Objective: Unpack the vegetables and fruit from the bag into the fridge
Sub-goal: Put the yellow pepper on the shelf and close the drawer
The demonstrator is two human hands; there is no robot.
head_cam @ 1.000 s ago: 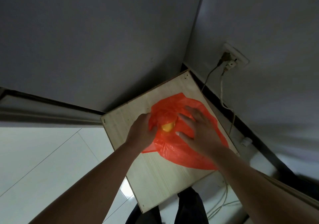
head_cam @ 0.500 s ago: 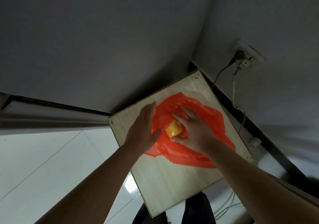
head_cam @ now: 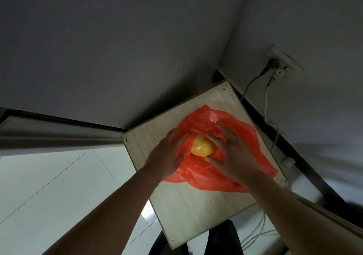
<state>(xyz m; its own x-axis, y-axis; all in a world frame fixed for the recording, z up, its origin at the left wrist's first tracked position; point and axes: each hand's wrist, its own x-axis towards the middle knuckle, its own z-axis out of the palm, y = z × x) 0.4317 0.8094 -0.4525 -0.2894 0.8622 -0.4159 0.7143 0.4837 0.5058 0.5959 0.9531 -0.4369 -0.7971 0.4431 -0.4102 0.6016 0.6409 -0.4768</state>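
A red plastic bag (head_cam: 243, 136) lies crumpled on a pale wooden tabletop (head_cam: 188, 209). In its open mouth sits a round yellow fruit (head_cam: 202, 148), mostly uncovered. My left hand (head_cam: 167, 156) grips the bag's left edge, with the thumb over the plastic and the fingers tucked behind it. My right hand (head_cam: 233, 156) reaches in from the right; its thumb and fingers curl round the fruit's right side. Whatever else the bag holds is hidden under the plastic. No fridge interior is in view.
The small table stands in a corner of grey walls. A wall socket (head_cam: 284, 66) with plugs and hanging cables (head_cam: 266, 105) is at the right. White floor tiles (head_cam: 49, 186) lie to the left, and dark trouser legs (head_cam: 222, 239) show below the table.
My right hand came down from above the bag and closed round the yellow fruit. The bag's mouth has spread, so more of the fruit shows. My left hand stayed at the left edge.
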